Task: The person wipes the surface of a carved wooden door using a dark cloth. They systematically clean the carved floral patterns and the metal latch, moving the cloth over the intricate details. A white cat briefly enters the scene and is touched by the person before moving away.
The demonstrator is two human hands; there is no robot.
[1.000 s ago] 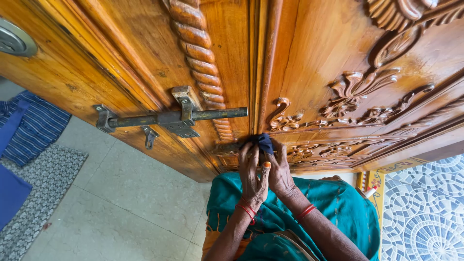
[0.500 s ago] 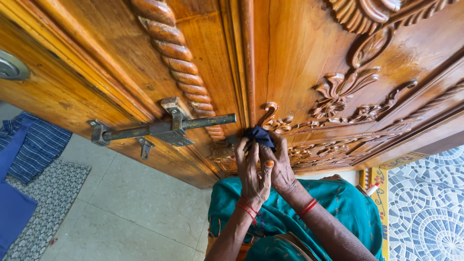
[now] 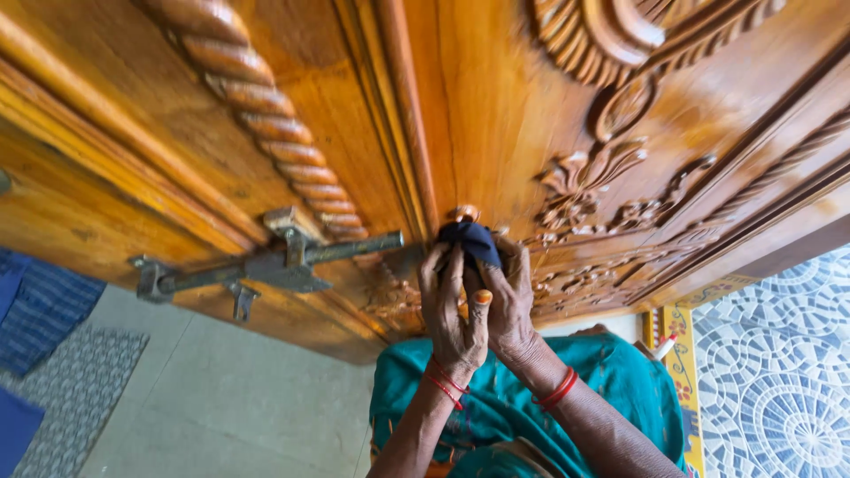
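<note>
**Desk:** At the carved door [image 3: 549, 115], what are we looking at?

**Photographer:** Two wooden leaves fill the view, rope moulding [image 3: 257, 133] on one, scrollwork [image 3: 584, 177] on the other. A metal bolt [image 3: 266, 264] crosses the seam. Below it, both hands press a dark cloth [image 3: 470, 239] onto the carving beside the seam.

**Desk:** Which step is this?

**Photographer:** By my reading, wiping the relief, low on the leaf. The next stroke would call for steady pressure and pushing the cloth into the grooves, since flat rubbing would miss them.

**Desk:** How is the cloth held?

**Photographer:** Left hand [image 3: 450, 305] and right hand [image 3: 509, 305] stand together, fingers [image 3: 436, 270] curled up around the bunched cloth and clenched on it. It sits at the fingertips, between them and the wood, touching the carving just right of the bolt's end. Red bangles [image 3: 556, 388] ring both wrists; a green garment [image 3: 531, 398] shows underneath, patterned tile [image 3: 779, 372] to the right.
</note>
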